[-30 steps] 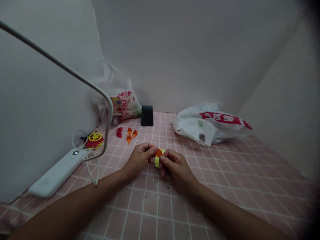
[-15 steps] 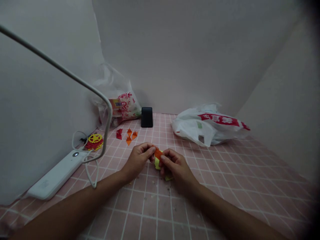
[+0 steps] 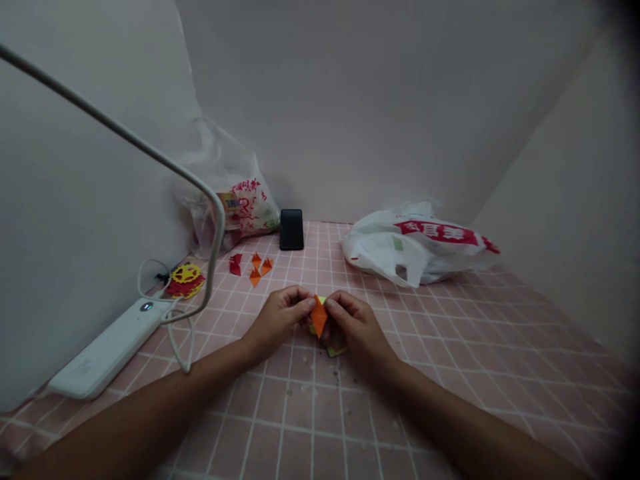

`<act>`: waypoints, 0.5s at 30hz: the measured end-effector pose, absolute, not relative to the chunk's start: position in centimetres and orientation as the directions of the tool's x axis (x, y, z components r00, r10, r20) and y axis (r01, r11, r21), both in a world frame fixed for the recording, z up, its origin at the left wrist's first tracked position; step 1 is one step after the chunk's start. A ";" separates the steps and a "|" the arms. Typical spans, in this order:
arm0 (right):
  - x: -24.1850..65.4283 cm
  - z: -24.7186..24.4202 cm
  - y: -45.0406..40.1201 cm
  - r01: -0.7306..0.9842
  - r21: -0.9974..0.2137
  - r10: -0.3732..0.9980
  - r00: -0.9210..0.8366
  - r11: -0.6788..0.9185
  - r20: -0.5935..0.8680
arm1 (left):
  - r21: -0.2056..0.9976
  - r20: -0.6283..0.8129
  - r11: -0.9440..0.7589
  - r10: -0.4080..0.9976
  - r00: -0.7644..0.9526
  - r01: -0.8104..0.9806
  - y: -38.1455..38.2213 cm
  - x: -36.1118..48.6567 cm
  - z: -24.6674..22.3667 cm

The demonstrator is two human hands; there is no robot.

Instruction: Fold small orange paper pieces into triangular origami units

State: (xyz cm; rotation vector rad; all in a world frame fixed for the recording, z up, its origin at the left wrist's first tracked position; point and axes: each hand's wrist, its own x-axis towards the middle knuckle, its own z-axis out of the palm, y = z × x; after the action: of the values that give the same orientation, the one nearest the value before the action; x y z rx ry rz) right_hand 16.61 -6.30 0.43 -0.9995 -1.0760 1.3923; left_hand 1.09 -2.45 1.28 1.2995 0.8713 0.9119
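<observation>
An orange piece of folded paper [image 3: 319, 318], shaped like a narrow diamond, is held upright between my two hands. My left hand [image 3: 285, 317] pinches its left edge between thumb and fingers. On the opposite edge, the thumb and fingers of my right hand [image 3: 357, 323] close on it. Yellow-green paper [image 3: 337, 348] lies on the tiled surface below and behind, partly covered by my hands. Farther off to the left sit several small orange folded papers [image 3: 255, 275] with pointed tips, beside a dark red folded paper [image 3: 235, 264].
A white power bank [image 3: 107, 350] with a looped cable lies at left, near yellow and red cut-out discs [image 3: 186, 280]. A black phone [image 3: 291, 230] rests at the back between a filled plastic bag [image 3: 250, 207] and a white plastic bag [image 3: 420, 247]. A grey bent rod [image 3: 150, 153] crosses the left.
The orange paper has turned from a slanted strip to an upright diamond between my fingers. My hands stay in nearly the same place, and the view has shifted slightly.
</observation>
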 end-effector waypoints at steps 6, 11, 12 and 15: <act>16.9 -0.2 -6.0 -0.312 -0.948 0.980 -0.197 -0.068 -0.005 | 0.997 -0.036 0.064 0.905 0.423 -0.052 -2.4 1.1 1.2; 16.9 -0.5 -5.9 -0.332 -0.940 0.974 -0.229 -0.080 -0.002 | 0.999 -0.019 0.039 0.908 0.419 -0.039 -2.4 1.0 1.3; 16.9 -0.5 -5.9 -0.338 -0.937 0.973 -0.232 -0.084 -0.004 | 0.999 -0.011 0.028 0.907 0.420 -0.035 -2.4 1.0 1.3; 17.0 -0.5 -5.9 -0.348 -0.932 0.968 -0.249 -0.100 -0.011 | 1.000 0.002 0.009 0.907 0.422 -0.024 -2.5 1.0 1.5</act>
State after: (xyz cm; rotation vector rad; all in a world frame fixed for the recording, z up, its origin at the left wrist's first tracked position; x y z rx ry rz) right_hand 16.96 -5.92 -0.46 -0.8447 -1.0712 1.5793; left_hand 1.00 -2.50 1.50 1.3638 0.8674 0.8923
